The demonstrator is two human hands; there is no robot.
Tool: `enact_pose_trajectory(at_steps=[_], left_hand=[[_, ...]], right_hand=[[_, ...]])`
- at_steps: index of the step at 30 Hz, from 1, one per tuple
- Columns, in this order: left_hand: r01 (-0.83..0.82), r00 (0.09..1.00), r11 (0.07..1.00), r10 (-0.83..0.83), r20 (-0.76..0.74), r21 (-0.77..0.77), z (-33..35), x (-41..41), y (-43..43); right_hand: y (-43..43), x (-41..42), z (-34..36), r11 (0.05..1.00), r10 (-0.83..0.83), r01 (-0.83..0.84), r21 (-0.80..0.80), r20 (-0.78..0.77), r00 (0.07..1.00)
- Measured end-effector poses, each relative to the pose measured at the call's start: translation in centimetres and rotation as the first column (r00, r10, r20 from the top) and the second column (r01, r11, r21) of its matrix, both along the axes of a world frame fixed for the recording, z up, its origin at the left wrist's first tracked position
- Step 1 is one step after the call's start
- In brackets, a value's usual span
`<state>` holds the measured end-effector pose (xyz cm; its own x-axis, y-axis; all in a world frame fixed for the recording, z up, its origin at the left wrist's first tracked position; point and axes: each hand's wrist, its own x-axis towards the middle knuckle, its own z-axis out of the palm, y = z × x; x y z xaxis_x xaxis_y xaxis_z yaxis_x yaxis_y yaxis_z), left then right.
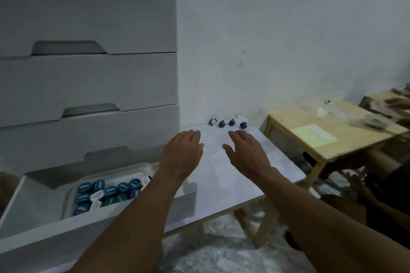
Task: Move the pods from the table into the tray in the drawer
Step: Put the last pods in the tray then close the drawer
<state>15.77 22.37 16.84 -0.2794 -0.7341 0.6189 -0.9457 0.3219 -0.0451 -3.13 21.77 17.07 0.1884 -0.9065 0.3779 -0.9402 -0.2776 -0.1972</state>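
Several small dark pods (228, 123) stand in a row at the far edge of the white table (277, 162), against the wall. My left hand (183, 153) and my right hand (246, 153) hover over the table just short of that row, fingers relaxed, holding nothing. At lower left the bottom drawer (26, 204) is pulled out. Inside it a clear tray (66, 201) holds several blue and white pods (106, 191). My left forearm crosses over the drawer's right corner.
A grey drawer cabinet (88, 73) rises at left, its upper drawers closed. A wooden table (321, 131) with a yellow sheet and clutter stands at right. Another person's hand (397, 102) and legs show at the right edge.
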Motion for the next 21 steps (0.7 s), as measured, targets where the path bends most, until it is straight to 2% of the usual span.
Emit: enact_pose_trajectory(at_steps=[11, 18, 21], left_hand=[[0.016, 0.999, 1.0, -0.016, 0.038, -0.002, -0.3, -9.5, -3.5], [0.052, 0.998, 0.997, -0.049, 0.049, -0.05, -1.4, -11.4, -10.9], [0.067, 0.997, 0.997, -0.067, 0.03, -0.023, -1.4, -12.2, -15.1]], right_hand=[[-2.8, -9.2, -0.7, 0.998, -0.058, 0.057, 0.026, 0.03, 0.998], [-9.2, -11.5, -1.8, 0.995, -0.088, 0.086, 0.045, 0.037, 0.995], [-12.5, -12.0, -1.7, 0.994, -0.1, 0.097, 0.055, 0.053, 0.994]])
